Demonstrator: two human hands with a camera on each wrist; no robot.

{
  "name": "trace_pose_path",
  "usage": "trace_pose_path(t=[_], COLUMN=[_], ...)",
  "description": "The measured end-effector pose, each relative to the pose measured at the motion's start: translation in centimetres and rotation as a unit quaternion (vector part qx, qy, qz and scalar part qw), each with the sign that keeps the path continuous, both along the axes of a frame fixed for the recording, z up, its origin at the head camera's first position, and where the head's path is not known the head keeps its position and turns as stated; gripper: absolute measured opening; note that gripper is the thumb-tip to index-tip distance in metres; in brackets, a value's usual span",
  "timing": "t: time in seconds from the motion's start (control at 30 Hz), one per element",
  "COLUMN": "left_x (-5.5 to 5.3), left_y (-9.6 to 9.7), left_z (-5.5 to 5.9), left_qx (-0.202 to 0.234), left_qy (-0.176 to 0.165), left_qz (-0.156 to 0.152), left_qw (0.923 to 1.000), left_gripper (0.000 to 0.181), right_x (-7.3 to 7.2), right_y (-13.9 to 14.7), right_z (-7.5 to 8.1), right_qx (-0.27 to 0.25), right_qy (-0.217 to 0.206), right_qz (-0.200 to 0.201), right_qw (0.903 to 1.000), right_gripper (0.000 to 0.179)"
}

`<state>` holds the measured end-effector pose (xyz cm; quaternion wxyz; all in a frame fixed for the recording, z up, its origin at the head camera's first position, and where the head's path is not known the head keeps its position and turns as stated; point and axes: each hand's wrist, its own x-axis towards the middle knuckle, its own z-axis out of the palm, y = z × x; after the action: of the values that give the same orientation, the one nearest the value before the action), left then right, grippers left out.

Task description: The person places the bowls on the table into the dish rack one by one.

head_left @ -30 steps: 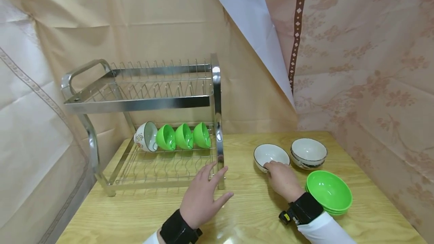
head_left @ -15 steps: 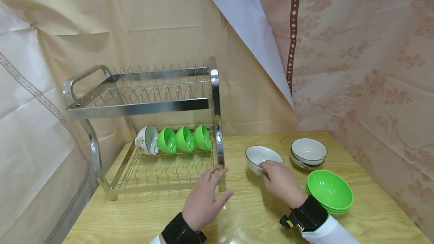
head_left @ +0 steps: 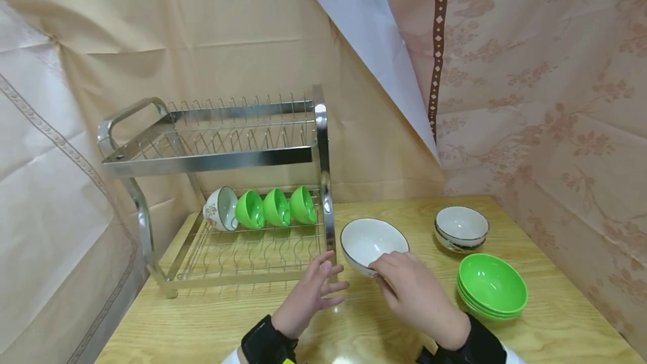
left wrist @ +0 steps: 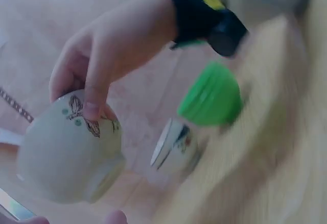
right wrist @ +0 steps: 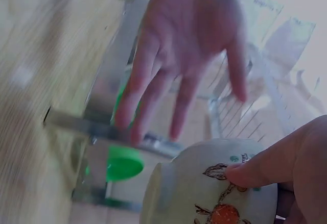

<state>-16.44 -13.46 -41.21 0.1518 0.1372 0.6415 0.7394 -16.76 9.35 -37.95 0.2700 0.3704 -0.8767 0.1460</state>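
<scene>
A white bowl with a dark rim [head_left: 371,240] and a floral pattern outside is held up off the table. My right hand [head_left: 422,296] pinches its near rim, thumb outside on the pattern, as the left wrist view shows. My left hand [head_left: 313,299] is held just left of the bowl, fingers spread and apart from it; in the right wrist view the left palm [right wrist: 191,35] faces the bowl. On the lower tier of the metal dish rack [head_left: 217,282] stand a floral white bowl [head_left: 221,209] and three small green bowls [head_left: 276,208], tilted on their sides in a row.
Stacked white bowls [head_left: 461,226] stand at the back right of the wooden table [head_left: 202,324]. Nearer, a stack of green bowls [head_left: 492,285] sits right of my right wrist. The rack's upper tier [head_left: 227,133] has wire slots. Cloth hangs behind and at both sides.
My right hand has lifted the white bowl and carried it left and nearer, away from the stacked white bowls. My left hand has turned slightly, its palm more toward the bowl.
</scene>
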Motion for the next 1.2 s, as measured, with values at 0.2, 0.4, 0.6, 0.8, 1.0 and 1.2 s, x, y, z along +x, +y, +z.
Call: trace_pose_path(t=[0.2, 0.4, 0.6, 0.8, 1.0, 1.2], left_x=[-0.2, -0.3, -0.4, -0.4, -0.4, -0.4], left_y=[-0.4, -1.2, -1.9, -2.3, -2.8, -3.4], left_z=[-0.3, -0.2, 0.1, 0.5, 0.6, 0.7], left_qx=[0.122, 0.191, 0.195, 0.159, 0.154, 0.154], left_qy=[-0.101, -0.148, -0.157, -0.14, -0.139, -0.126], left_qz=[-0.037, -0.078, -0.083, -0.07, -0.07, -0.063], left_qw=[0.9867, 0.9672, 0.9645, 0.9747, 0.9758, 0.978], left_gripper=[0.069, 0.069, 0.064, 0.062, 0.063, 0.066], right_x=[1.6, 1.9, 1.9, 1.9, 1.7, 1.3], right_y=[-1.0, -1.7, -1.8, -1.7, -2.0, -2.2], right_z=[0.2, -0.3, -0.5, -0.3, -0.5, -1.1], right_qx=[-0.024, -0.019, -0.017, -0.015, -0.014, -0.017], right_qy=[0.02, 0.048, 0.047, 0.046, 0.048, 0.037], right_qz=[0.065, 0.129, 0.141, 0.148, 0.159, 0.165], right_qw=[0.9974, 0.9903, 0.9888, 0.9877, 0.9861, 0.9854], right_gripper=[0.02, 0.019, 0.018, 0.019, 0.02, 0.024])
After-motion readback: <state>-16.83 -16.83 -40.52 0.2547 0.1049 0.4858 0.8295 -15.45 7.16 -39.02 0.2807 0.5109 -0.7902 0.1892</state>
